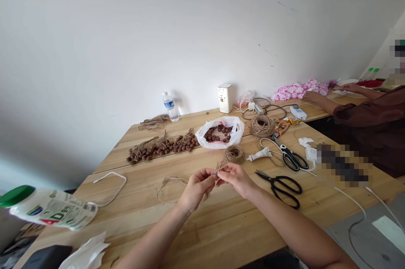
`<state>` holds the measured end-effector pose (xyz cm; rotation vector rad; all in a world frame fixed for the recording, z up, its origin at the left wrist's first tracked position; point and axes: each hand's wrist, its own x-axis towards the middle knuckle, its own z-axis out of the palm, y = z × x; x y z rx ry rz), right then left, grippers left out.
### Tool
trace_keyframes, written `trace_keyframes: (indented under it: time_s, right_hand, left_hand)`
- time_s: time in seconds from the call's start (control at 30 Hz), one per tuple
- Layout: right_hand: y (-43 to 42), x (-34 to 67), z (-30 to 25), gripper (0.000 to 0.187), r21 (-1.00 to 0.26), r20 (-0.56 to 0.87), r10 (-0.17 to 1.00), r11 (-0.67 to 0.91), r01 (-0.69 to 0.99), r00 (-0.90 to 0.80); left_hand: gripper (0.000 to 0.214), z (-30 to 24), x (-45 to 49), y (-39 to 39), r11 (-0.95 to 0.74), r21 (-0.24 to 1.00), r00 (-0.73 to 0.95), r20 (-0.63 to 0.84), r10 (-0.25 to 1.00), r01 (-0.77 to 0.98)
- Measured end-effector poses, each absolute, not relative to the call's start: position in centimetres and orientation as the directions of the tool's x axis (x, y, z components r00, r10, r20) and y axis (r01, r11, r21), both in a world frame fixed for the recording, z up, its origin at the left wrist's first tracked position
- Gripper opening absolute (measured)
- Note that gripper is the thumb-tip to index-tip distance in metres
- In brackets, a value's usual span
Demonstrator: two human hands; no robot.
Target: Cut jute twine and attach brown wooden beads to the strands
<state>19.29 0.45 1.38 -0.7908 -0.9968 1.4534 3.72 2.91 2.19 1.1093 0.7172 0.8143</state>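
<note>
My left hand (198,186) and my right hand (236,178) meet above the wooden table (221,235), each pinching the same strand of jute twine (219,168). The strand runs back to a small twine coil (233,154) just behind my fingers. A loose loop of twine (171,184) lies on the table left of my left hand. Black scissors (281,186) lie right of my right hand.
A white bag of brown beads (220,133), a row of beaded twine pieces (161,146), a bigger twine coil (262,125), more scissors (292,157), a water bottle (170,106) and a white box (224,98) lie behind. A white jug (47,208) lies left. Another person's arms (332,100) work at far right.
</note>
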Motion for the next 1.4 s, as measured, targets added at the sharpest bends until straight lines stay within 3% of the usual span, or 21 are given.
trace_keyframes:
  time_s: [0.4, 0.97, 1.4]
  right_hand:
    - [0.1, 18.9, 1.6, 0.011, -0.831, 0.075, 0.982, -0.035, -0.556, -0.175]
    - [0.3, 18.9, 0.7, 0.026, -0.851, 0.086, 0.987, 0.001, -0.526, -0.137]
    - [0.3, 19.3, 0.6, 0.021, -0.885, 0.125, 0.975, 0.027, -0.465, -0.182]
  left_hand:
    - [0.037, 2.4, 4.1, 2.5, 0.239, 0.948, 0.508, -0.103, 0.855, -0.21]
    - [0.039, 2.5, 4.1, 2.4, 0.18, 0.978, 0.5, -0.104, 0.86, -0.107]
    - [0.036, 3.1, 3.8, 2.6, 0.315, 0.909, 0.542, -0.125, 0.831, -0.273]
